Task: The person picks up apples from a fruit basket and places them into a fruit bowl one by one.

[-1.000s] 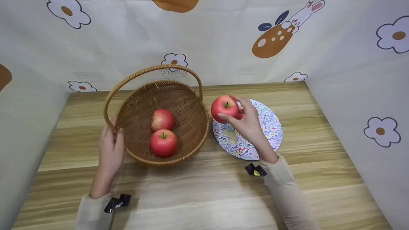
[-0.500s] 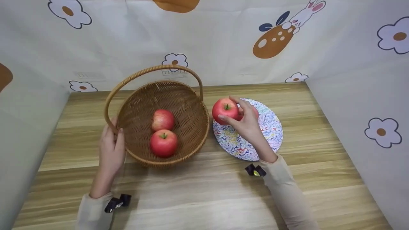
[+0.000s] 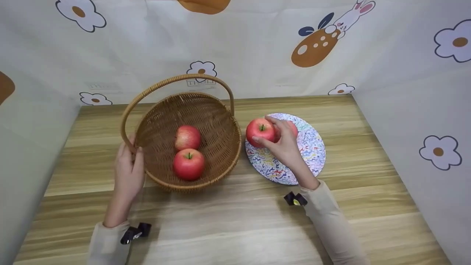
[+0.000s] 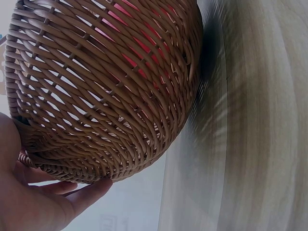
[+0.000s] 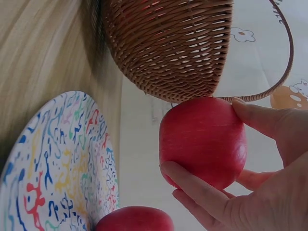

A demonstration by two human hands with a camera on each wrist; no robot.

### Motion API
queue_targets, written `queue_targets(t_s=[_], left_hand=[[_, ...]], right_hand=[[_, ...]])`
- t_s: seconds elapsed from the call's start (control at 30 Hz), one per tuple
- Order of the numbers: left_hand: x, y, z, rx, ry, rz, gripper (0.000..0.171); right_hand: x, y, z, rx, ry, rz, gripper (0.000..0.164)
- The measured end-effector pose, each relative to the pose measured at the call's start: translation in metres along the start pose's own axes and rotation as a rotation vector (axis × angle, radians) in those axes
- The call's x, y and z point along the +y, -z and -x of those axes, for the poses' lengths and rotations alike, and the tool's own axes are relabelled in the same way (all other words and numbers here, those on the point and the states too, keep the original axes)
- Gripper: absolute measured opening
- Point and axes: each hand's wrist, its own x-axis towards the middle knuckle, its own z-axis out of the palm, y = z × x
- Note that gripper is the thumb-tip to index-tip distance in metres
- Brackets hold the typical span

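A brown wicker basket (image 3: 220,162) with an arched handle stands on the table at centre left, holding two apples: one (image 3: 188,164) nearer, the other (image 3: 188,138) behind it. My left hand (image 3: 128,171) grips its left rim at the foot of the handle, fingers outside against the weave. My right hand (image 3: 285,145) holds a red apple (image 5: 202,144) between thumb and fingers, stem up, above the left part of a round plate (image 3: 283,173) with colourful squiggles. Partly hidden behind that hand, another apple (image 3: 293,129) rests on the plate.
The wood-grain table (image 3: 235,224) is bounded at the back and both sides by pale panels (image 3: 257,48) printed with flowers and a rabbit. The basket's right rim lies close to the plate's left edge. Small black devices (image 3: 295,199) sit at both wrists.
My right hand has lowered a little with its apple, shifting slightly right and toward me over the plate. The apple behind it shows more. My left hand and the basket stay put.
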Motion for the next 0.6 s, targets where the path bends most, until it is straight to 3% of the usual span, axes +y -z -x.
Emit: queue_targets(t_s=[0.6], left_hand=[[0.002,0.000,0.000,0.012,-0.005,0.026,0.050]], right_hand=[[0.014,-0.007,0.001,-0.003,-0.005,0.019,0.066]])
